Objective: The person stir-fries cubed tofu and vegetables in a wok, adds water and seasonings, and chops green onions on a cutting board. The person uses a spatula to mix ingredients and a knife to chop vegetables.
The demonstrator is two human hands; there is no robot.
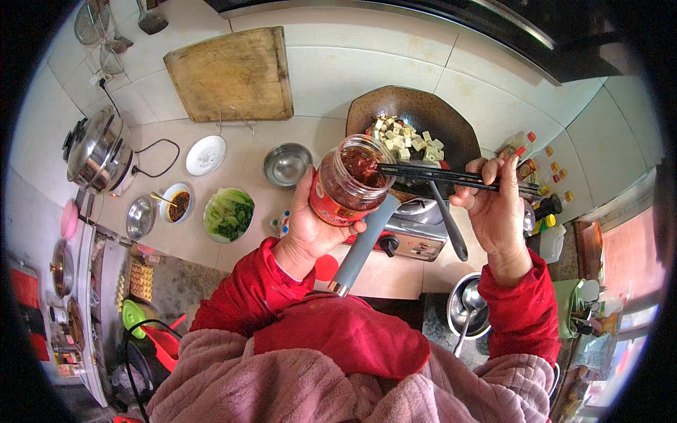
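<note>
My left hand (pixel 312 235) grips an open glass jar of red sauce (pixel 338 195), its mouth tilted toward me. Between the fingers of my right hand (pixel 492 211) are black chopsticks (pixel 449 174), whose tips reach into the jar and touch a dark red clump of sauce. Behind the jar a wok (pixel 455 119) sits on a gas stove (pixel 418 238) with white tofu cubes (pixel 404 138) in it. The wok's grey handle (pixel 354 259) points toward me, below the jar. A dark-handled utensil (pixel 449 227) leans out over the wok's near rim; its head is partly hidden.
To the left stand a bowl of leafy greens (pixel 229 215), a bowl of dark sauce (pixel 179 205), metal bowls (pixel 287 164), a white plate (pixel 206 155) and an electric pot (pixel 98 153). Bottles (pixel 545 206) line the right side. A pot with a ladle (pixel 468 306) is near my right sleeve.
</note>
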